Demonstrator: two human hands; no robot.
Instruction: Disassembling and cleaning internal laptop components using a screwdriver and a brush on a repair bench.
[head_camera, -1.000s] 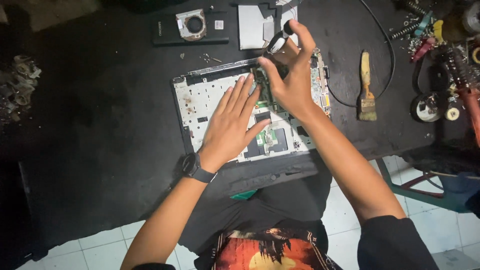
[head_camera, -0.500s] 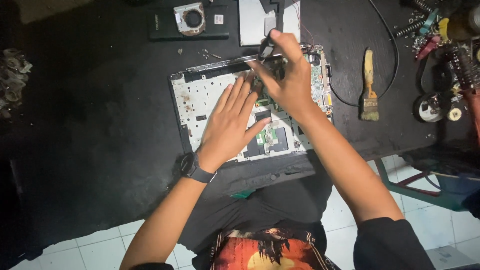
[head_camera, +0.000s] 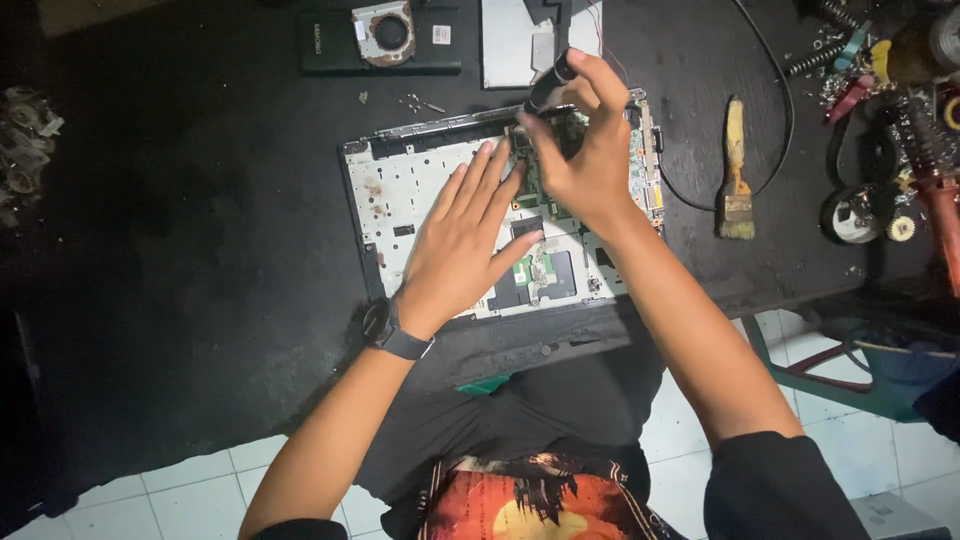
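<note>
Left hand lay flat, fingers spread, palm down on the opened laptop base at the centre of the frame, pinning it to the black bench and gripping nothing. Right hand sat just above and to the right of it, fingers closed round a dark screwdriver whose handle stuck up toward the top edge; the tip pointed down into the green circuit board, though the exact spot was hidden behind the fingers. By the look of it, this was the unscrewing stage of stripping the board out, the driver seated on a fastener near the upper middle of the chassis. The next move would call for steady downward pressure and a straight driver so the tip didn't slip. A paintbrush lay to the right, a fan assembly at the upper left, loose screws just below it.
</note>
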